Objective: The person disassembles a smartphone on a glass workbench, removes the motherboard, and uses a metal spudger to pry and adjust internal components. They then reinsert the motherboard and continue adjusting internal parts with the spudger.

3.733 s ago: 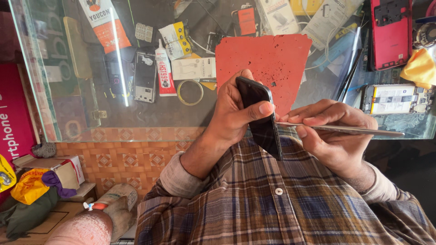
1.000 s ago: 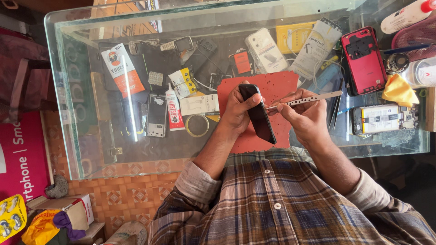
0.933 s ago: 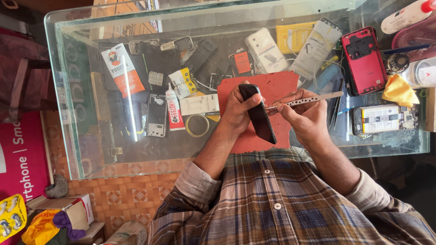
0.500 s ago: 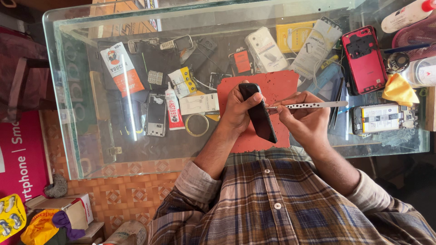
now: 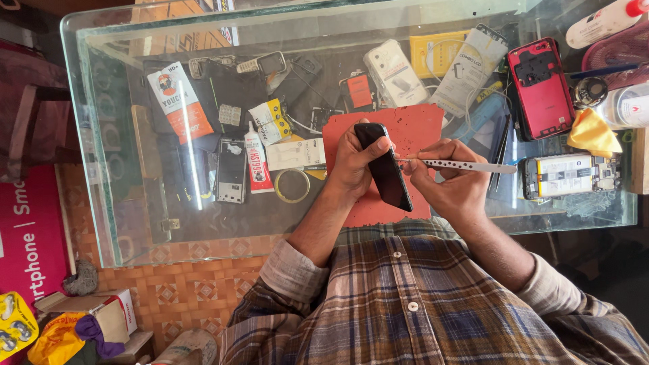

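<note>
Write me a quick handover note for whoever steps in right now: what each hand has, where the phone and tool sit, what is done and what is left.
Left hand: gripping the black phone, held tilted on edge above the red mat.
Right hand: pinching the metal pry tool, its tip at the phone's upper edge.
Both are held up over the glass table.
Done: tool placed at the edge; no gap or lifted part can be seen.
Left: judging by this, the phone looks closed, so prying probably remains. Opened red phone and glue tube lie untouched on the table.
</note>
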A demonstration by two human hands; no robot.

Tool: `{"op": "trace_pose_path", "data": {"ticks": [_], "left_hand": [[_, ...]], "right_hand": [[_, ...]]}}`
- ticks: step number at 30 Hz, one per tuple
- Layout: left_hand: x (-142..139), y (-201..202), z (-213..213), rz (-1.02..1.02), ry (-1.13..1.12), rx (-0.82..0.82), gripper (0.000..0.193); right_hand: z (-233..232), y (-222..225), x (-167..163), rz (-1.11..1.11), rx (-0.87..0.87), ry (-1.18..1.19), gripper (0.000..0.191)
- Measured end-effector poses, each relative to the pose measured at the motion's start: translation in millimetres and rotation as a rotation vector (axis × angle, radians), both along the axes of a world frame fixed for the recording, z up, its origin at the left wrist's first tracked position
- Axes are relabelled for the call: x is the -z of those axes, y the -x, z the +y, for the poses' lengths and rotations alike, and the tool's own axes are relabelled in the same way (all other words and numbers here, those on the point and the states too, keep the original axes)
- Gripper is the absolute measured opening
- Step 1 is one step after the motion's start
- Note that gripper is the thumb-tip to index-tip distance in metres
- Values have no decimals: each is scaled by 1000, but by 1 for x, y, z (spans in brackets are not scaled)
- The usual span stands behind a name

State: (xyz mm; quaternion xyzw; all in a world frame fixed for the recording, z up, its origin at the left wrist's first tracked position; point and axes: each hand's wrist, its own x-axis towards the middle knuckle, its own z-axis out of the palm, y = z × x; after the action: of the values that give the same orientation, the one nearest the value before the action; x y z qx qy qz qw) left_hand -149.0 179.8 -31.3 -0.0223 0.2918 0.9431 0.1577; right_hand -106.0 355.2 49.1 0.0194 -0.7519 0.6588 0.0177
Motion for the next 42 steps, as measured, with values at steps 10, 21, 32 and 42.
{"op": "trace_pose_path", "data": {"ticks": [10, 21, 32, 42], "left_hand": [[-1, -1, 0, -4, 0, 7, 28], [-3, -1, -1, -20, 8, 14, 28], [-2, -1, -2, -23, 12, 16, 27], [-3, -1, -2, -42, 22, 21, 27]], "right_hand": [[0, -2, 2, 49, -33, 39, 14], [-1, -2, 0, 50, -32, 24, 15], [0, -1, 2, 57, -31, 26, 16], [-1, 0, 2, 83, -41, 6, 17]]}}
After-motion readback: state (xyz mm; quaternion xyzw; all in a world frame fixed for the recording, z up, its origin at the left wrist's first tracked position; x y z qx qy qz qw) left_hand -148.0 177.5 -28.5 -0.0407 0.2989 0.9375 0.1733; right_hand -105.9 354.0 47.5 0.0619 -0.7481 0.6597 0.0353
